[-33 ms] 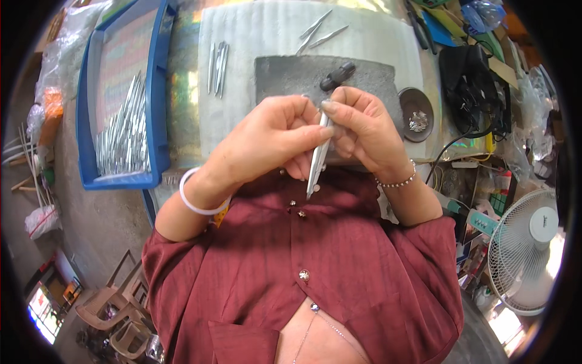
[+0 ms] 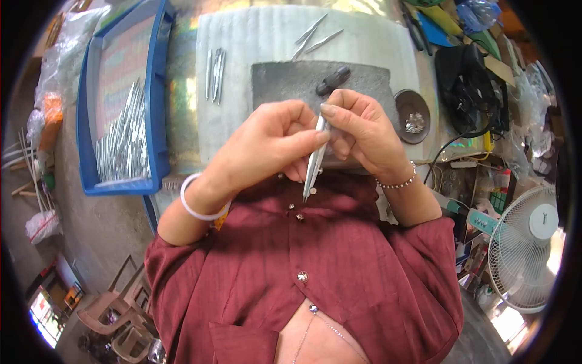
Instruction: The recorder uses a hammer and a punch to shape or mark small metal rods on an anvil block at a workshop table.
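Upper end of the metal tweezers hidden between the fingertips of left hand and right hand; what the pinch does there cannot be told. Grey slab beyond the hands: near edge covered by both. Small dark tool just past the right hand, kind unclear. Dark dish right of the right hand holds shiny bits too small to tell. Blue tray left of the left hand: metal pieces blur into one heap.
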A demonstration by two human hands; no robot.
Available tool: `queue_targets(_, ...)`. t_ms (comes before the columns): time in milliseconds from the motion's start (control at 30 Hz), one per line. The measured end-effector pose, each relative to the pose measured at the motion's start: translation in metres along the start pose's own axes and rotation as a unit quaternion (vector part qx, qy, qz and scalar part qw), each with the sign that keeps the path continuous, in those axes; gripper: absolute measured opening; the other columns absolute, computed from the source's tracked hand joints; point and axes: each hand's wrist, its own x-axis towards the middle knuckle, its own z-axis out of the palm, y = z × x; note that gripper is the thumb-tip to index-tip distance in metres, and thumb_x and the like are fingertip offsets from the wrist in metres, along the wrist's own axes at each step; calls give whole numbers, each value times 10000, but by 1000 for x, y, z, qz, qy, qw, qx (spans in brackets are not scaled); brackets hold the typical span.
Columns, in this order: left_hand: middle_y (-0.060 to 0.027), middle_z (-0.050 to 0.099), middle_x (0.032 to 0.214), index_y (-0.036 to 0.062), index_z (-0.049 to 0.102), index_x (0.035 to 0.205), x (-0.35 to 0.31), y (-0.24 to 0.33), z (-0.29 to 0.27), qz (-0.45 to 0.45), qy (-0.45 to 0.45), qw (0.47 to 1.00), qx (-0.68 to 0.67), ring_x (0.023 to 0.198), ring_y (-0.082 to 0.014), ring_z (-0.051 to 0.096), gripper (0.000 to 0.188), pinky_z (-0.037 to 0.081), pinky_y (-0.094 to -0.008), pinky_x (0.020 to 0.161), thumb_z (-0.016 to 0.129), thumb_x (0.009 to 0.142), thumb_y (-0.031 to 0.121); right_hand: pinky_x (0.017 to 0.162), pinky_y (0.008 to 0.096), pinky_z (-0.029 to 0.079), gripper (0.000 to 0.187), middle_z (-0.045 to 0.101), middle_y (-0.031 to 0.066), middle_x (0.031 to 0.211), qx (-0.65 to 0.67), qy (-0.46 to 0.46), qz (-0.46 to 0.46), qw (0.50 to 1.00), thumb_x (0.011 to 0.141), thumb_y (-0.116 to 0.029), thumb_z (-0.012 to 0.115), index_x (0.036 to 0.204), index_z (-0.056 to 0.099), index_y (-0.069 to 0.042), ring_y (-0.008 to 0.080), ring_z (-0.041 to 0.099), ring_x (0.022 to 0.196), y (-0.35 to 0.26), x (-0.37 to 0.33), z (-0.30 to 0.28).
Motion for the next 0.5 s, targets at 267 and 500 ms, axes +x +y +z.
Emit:
queue_targets(267,-82,604,889,6,547,948,-19,-15,2,267,249,921,-137,709,-114,593,64,486,-219,596,552,893,39,388,177,300,181,534,-14,608,-371,230,-214,874,913,-177,522,825,553,-22,27,383,421,-107,29,-120)
queue_targets(500,-100,595,906,30,530,1040,-14,-26,-6,256,196,868,-377,686,-143,609,144,541,-246,586,546,898,45,654,359,471,272,613,160,814,-719,282,-239,588,809,-164,597,1023,560,-1,304,607,684,-81,84,-192)
